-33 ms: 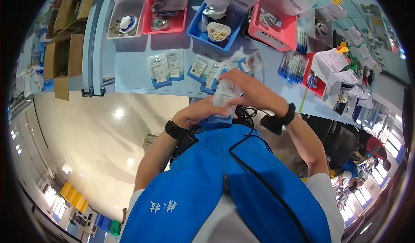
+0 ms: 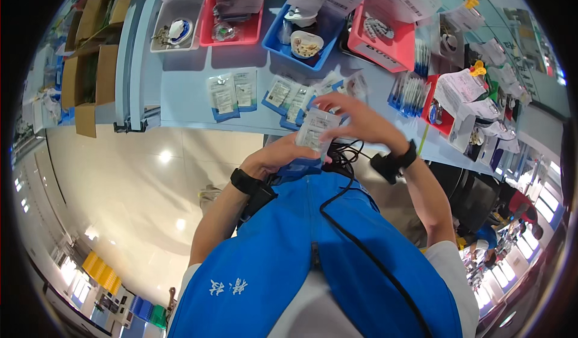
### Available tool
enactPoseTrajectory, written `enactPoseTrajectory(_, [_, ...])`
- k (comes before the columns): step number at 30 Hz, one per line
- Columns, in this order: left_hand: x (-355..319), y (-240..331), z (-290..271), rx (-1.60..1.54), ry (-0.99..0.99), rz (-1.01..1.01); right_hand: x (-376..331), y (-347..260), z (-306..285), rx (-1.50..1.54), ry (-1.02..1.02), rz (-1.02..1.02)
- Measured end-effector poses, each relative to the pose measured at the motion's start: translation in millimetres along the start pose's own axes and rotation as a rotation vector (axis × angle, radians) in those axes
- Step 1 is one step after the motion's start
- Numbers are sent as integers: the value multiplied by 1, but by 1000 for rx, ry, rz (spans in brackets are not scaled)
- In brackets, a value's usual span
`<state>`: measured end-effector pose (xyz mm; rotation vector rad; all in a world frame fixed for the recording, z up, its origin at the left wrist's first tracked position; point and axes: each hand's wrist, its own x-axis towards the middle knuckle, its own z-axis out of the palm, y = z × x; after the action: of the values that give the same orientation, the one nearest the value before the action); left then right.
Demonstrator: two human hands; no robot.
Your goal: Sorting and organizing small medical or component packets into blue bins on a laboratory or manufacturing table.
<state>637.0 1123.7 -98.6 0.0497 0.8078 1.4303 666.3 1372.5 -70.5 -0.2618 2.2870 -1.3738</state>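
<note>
Low in front of my apron, my left hand (image 2: 282,155) is closed on a small clear-fronted plastic packet (image 2: 317,127) with a printed white label. Blue packaging shows under it, so several packets may be stacked there. My right hand (image 2: 364,123) hovers over the packet's right side, thumb and fingers spread with a gap between them. Whether the thumb touches the packet's edge I cannot tell. Just beyond, similar blue-and-clear packets (image 2: 279,92) lie overlapping on the light blue table (image 2: 186,106). Another pair of packets (image 2: 223,97) lies to their left.
Along the far side stand a white bin (image 2: 158,40), a red bin (image 2: 232,39), a blue bin (image 2: 274,46) and a tilted pink bin (image 2: 385,55), holding small parts and papers. Upright packets (image 2: 404,94) stand at right. A black cable (image 2: 340,196) hangs across my apron. Cardboard boxes (image 2: 84,91) are at left.
My right hand has moved slightly right, away from the packet, and its thumb and fingers have spread wider. The left hand keeps its hold.
</note>
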Motion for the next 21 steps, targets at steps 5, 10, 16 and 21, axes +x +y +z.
enactPoseTrajectory(5, [-17, -6, -5, -97, 109, 185, -2, 95, -37, -485, 235, 83])
enactPoseTrajectory(10, [-42, -13, -4, -144, 175, 191, -12, 131, -41, -718, 210, 173])
enactPoseTrajectory(16, [-42, -19, -7, -468, 272, 339, -55, 37, -57, -61, 162, 238])
enactPoseTrajectory(21, [-19, 2, 2, -212, 98, 108, -20, -73, -13, -298, -194, -158])
